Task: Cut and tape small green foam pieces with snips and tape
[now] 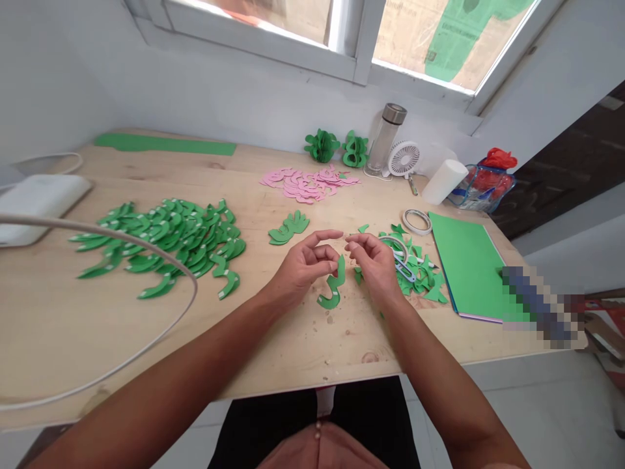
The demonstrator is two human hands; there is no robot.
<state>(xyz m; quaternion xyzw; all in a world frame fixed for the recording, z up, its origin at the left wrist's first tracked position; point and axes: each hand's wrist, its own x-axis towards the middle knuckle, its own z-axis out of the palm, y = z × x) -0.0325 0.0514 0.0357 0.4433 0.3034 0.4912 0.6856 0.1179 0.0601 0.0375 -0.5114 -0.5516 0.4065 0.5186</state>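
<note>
My left hand (pixel 312 264) pinches the upper end of a curved green paper cutout (pixel 331 298), which hangs over the near middle of the table. Small white patches show on the cutout. Close to its right side is my right hand (pixel 372 264), with fingers bent and thumb near the index finger; whether something tiny is between them is too small to tell. A large heap of similar green cutouts (pixel 180 238) lies to the left. Just beyond my left hand rests a small green cutout stack (pixel 289 228). Green scraps (pixel 430 283) lie beside my right hand.
Pink cutouts (pixel 307 184) lie farther back, before two green paper shapes (pixel 322 145), a bottle (pixel 385 140) and a fan (pixel 404 159). Right are a tape roll (pixel 416 221), a blue cutter (pixel 404 268) and green sheets (pixel 471 267). A white cable (pixel 193 286) arches at left.
</note>
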